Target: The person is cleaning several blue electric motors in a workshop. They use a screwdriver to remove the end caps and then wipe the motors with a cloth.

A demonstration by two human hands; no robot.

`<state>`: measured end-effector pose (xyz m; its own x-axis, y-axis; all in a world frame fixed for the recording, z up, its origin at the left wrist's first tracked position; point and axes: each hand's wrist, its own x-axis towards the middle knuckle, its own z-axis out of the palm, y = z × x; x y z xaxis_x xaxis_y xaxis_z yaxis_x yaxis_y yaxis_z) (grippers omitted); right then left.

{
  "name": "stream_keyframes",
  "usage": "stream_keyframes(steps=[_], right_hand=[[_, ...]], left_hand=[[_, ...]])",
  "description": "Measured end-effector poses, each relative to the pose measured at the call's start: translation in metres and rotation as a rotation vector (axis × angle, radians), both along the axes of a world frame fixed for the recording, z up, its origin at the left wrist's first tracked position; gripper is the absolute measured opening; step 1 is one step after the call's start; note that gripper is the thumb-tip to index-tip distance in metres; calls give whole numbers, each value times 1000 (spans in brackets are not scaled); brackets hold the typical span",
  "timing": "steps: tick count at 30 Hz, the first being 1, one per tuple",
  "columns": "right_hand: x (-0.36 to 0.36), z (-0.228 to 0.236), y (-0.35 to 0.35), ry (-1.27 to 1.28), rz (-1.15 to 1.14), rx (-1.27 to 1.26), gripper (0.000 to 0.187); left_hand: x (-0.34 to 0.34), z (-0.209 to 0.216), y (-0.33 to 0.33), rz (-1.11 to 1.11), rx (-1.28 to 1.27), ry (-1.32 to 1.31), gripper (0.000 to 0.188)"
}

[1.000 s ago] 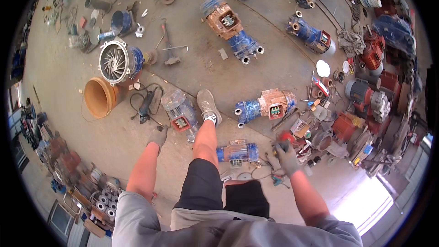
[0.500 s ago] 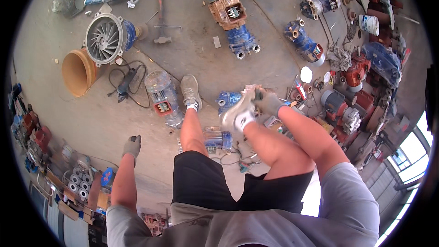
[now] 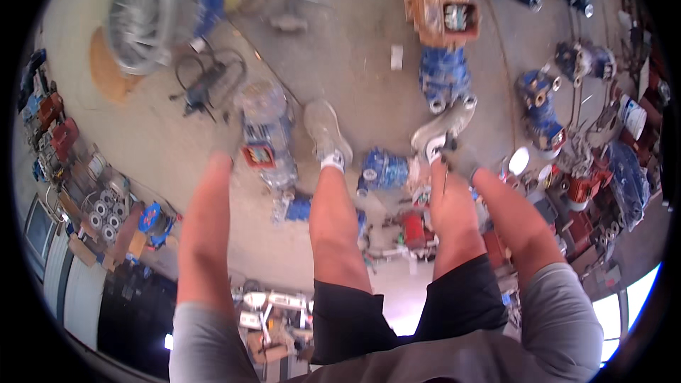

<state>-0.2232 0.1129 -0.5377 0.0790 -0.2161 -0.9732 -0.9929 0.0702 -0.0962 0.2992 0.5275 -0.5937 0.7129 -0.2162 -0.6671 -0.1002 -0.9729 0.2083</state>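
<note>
My right hand, in a grey glove with dark fingertips, is closed beside my right ankle. A thin, dark rod-like tool seems to come out of its fingers and crosses in front of my shin; its kind is unclear. My left hand is smeared by motion, low over the floor beside a grey motor with an open red terminal box. Ahead of my right shoe lies a rusty brown and blue geared motor. Between my feet sits a small blue motor.
At far left a finned metal housing stands on an orange cone-shaped part. A corded power tool and a hammer lie on the floor. Blue motors and red machine parts crowd the right side.
The view has shifted, and my right foot has swung forward and right, now near the rusty geared motor. My right hand has moved with it to the ankle. My left hand has become blurred.
</note>
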Motion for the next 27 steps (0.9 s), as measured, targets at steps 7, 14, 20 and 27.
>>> stream_keyframes(steps=[7, 14, 20, 27], right_hand=[[-34, -68, 4, -105, -118, 4, 40], [-31, -80, 34, -289, 377, -147, 42], [-12, -61, 35, -245, 374, -78, 38], [24, -70, 38, -185, 489, -120, 42]], left_hand=[[66, -154, -23, 301, -260, 14, 67], [63, -183, 15, 599, -57, 377, 43], [-20, -154, -44, 234, 55, 160, 52], [-80, -128, -58, 467, 7, -273, 71]])
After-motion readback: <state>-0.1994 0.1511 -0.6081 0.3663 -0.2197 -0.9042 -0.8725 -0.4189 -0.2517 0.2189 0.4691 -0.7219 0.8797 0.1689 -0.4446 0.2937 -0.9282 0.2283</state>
